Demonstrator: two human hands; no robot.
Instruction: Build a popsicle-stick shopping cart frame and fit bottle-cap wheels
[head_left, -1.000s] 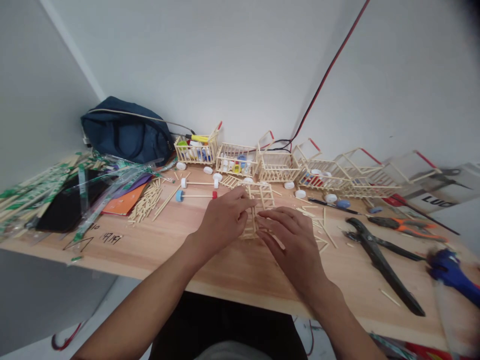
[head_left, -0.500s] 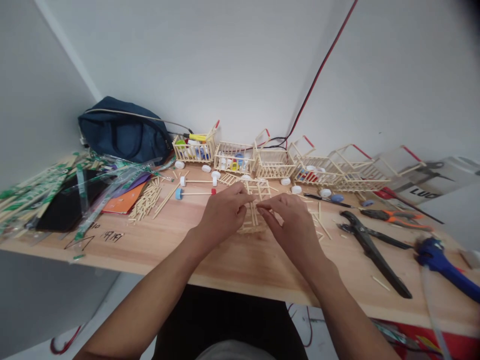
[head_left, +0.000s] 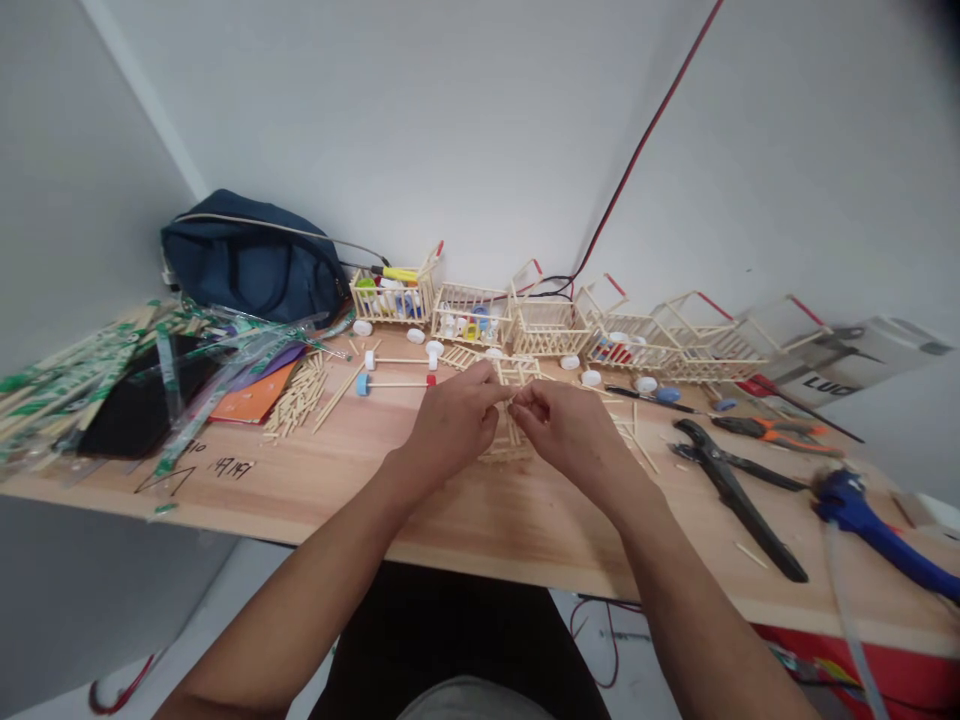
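A small open frame of thin wooden sticks [head_left: 517,371] stands on the table between my hands, partly covered by them. My left hand [head_left: 454,418] is closed on its left side, with the forefinger reaching across it. Over its right side, my right hand [head_left: 574,432] is closed in a pinch, the thumb and forefinger tips meeting near the left forefinger. Whatever lies in that pinch is too small or hidden to make out. Loose sticks [head_left: 636,440] lie right of the right hand. Two stick axles with cap wheels, one with white caps [head_left: 401,361], lie beyond the left hand.
Several stick carts [head_left: 551,328] line the wall. Cut sticks [head_left: 298,395] and a blue bag [head_left: 251,258] are at left. Black-handled cutters [head_left: 739,500], orange-grip pliers [head_left: 776,433] and a blue glue gun [head_left: 877,530] lie at right. The table's front edge [head_left: 480,570] is close to me.
My right hand has shifted slightly left, and its fingers have drawn closer together at the frame. The left hand stays nearly in place. The camera view has turned a little.
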